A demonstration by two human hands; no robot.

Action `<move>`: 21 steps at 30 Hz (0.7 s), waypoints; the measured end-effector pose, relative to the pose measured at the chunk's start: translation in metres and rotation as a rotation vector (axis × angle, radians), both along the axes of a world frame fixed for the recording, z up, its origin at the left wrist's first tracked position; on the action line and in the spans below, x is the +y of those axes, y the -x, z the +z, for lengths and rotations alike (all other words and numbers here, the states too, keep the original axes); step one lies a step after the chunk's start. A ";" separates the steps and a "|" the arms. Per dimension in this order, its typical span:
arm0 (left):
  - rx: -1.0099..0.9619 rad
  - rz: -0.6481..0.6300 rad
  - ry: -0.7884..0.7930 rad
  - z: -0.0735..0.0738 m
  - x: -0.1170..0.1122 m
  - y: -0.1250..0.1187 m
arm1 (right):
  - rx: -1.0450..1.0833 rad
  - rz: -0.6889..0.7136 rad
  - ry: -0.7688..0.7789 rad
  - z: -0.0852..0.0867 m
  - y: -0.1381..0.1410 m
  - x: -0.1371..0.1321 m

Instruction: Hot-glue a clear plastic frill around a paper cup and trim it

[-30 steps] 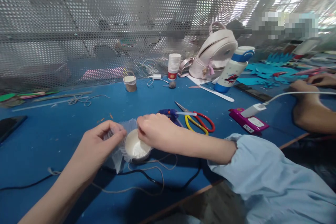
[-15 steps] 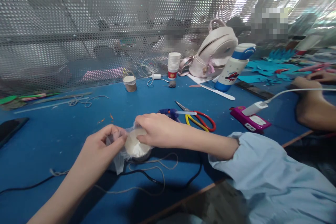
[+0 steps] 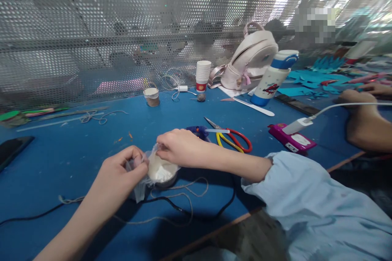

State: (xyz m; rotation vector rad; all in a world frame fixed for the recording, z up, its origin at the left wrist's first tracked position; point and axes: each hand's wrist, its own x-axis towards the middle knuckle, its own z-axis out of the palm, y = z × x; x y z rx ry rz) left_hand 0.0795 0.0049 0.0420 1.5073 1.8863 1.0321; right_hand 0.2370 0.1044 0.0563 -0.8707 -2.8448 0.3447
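Note:
A small round cup-like container [image 3: 163,173] stands on the blue table, its inside pale and draped with thin translucent plastic film [image 3: 140,187]. My left hand [image 3: 124,173] pinches the film at the container's left side. At its far rim my right hand [image 3: 176,147] has thumb and fingers closed on another part of the film. Grey string [image 3: 191,200] lies in loose loops beside the container, across a black cable [image 3: 165,200]. Just beyond my right hand sit a blue glue gun [image 3: 197,131] with a clear glue stick and scissors [image 3: 234,140] with red and yellow handles.
A small lined basket [image 3: 151,97], stacked paper cups [image 3: 202,75], a white knife [image 3: 254,107], a bottle [image 3: 274,77] and a backpack [image 3: 252,57] stand or lie farther back. A magenta power strip [image 3: 292,138] is at right, near another person's hands [image 3: 361,102]. A phone [image 3: 14,151] lies left.
My right hand has shifted slightly up and away; its thumb has left the container's inside and now meets the fingers at the film's far edge. My left hand keeps its pinch almost unmoved.

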 end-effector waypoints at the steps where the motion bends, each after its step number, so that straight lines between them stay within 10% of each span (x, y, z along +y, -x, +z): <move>1: 0.011 0.003 0.005 0.000 0.000 0.001 | -0.001 -0.002 0.002 0.000 0.000 0.000; 21: -0.040 0.025 -0.020 -0.001 -0.001 -0.005 | -0.025 0.043 0.065 0.011 -0.009 0.001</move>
